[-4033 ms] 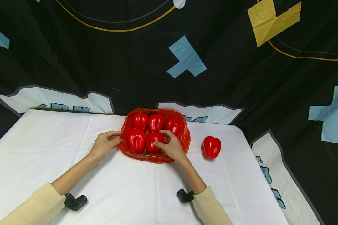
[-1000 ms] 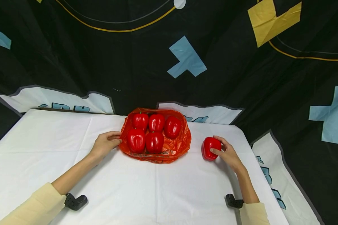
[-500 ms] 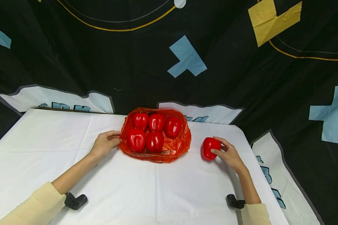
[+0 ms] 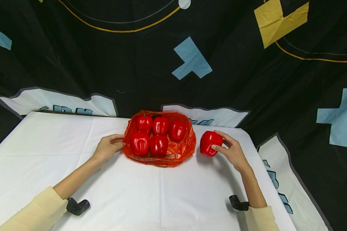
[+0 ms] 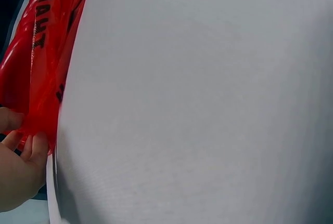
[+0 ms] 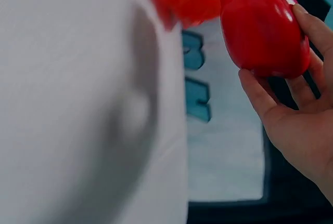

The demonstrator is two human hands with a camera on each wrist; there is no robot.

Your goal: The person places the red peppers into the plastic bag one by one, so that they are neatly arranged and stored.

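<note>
A red plastic bag [image 4: 177, 150] lies spread open on the white table, with several red bell peppers [image 4: 159, 146] in two rows inside it. My left hand [image 4: 105, 149] pinches the bag's left edge; in the left wrist view the thumb and fingers of that hand [image 5: 23, 167] close on the thin red plastic, which bears dark lettering. My right hand [image 4: 232, 152] holds another red bell pepper [image 4: 210, 143] between thumb and fingers, raised over the table just right of the bag. In the right wrist view this pepper [image 6: 263, 29] hangs clear, its shadow falling on the cloth.
The white-clothed table [image 4: 118, 195] reaches back to a black curtain [image 4: 138, 70] with blue and yellow patches. The bag stands close to the table's back edge. A black wrist camera [image 4: 78, 207] sits below the left hand, another camera [image 4: 238, 203] below the right.
My right hand has gone from the bag to the lone pepper at the right, gripped it, lifted it and brought it leftward towards the bag. My left hand has stayed at the bag's edge.
</note>
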